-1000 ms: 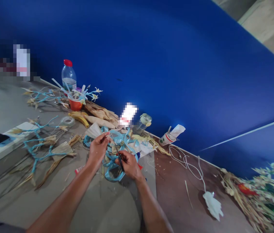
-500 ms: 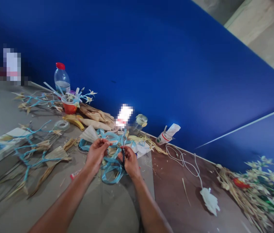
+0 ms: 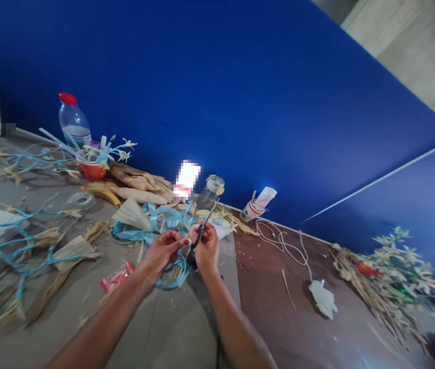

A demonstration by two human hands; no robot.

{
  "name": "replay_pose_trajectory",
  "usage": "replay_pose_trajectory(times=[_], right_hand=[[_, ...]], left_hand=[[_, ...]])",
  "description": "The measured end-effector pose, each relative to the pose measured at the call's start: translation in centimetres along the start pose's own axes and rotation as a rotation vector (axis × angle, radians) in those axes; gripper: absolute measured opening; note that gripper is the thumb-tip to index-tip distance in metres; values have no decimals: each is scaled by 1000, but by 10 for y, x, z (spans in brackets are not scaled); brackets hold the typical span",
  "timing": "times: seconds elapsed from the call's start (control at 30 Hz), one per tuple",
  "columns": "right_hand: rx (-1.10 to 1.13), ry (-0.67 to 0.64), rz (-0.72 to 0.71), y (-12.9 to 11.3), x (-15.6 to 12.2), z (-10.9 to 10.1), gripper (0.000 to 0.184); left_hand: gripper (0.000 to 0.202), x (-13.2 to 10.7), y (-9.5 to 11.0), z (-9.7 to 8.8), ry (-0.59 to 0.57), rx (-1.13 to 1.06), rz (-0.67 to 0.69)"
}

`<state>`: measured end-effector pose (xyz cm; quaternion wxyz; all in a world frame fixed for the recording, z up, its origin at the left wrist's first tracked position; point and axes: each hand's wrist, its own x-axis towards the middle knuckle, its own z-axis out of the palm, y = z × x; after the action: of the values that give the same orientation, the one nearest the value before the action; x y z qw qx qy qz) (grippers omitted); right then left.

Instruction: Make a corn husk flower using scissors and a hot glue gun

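My right hand (image 3: 207, 250) is closed around a pair of scissors (image 3: 209, 218) with black handles, its blades pointing up and to the right. Close beside it, my left hand (image 3: 162, 252) pinches a small pale strip (image 3: 183, 240), which reaches toward the right fingers. Whether the right fingertips also touch the strip, I cannot tell. Light-blue ribbon (image 3: 169, 218) lies in loops behind and below both hands. A pale dried husk piece (image 3: 132, 214) rests behind the left hand, and a red wrapper (image 3: 117, 277) lies by the left forearm.
Blue-wrapped branches (image 3: 23, 251) and a tape roll (image 3: 80, 201) lie left. Along the blue wall stand a bottle (image 3: 74, 123), an orange cup (image 3: 93, 171), a glowing pixelated screen (image 3: 187, 179), a jar (image 3: 213, 188) and a paper cup (image 3: 252, 210). A white cable (image 3: 284, 246) and flower bunch (image 3: 406, 277) are right.
The scissors have tipped from nearly upright to slanting right. Both hands have come closer together. My view has shifted, so the table things appear further left, and more of the red wrapper shows.
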<state>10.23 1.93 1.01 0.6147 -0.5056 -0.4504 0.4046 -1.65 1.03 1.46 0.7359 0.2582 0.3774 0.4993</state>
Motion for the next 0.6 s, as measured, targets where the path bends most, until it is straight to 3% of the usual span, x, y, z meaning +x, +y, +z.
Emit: replay_pose_trajectory(times=[0.23, 0.37, 0.47, 0.6], right_hand=[[-100, -125, 34, 0, 3, -2, 36], [-131, -204, 60, 1, 3, -1, 36], [-125, -197, 59, 0, 2, 0, 35], [-88, -205, 54, -2, -1, -1, 35]], left_hand=[[28, 7, 1, -14, -23, 229, 97], [28, 6, 9, -11, -65, 314, 74], [27, 5, 11, -7, -44, 295, 89], [24, 5, 13, -10, 83, 142, 123]])
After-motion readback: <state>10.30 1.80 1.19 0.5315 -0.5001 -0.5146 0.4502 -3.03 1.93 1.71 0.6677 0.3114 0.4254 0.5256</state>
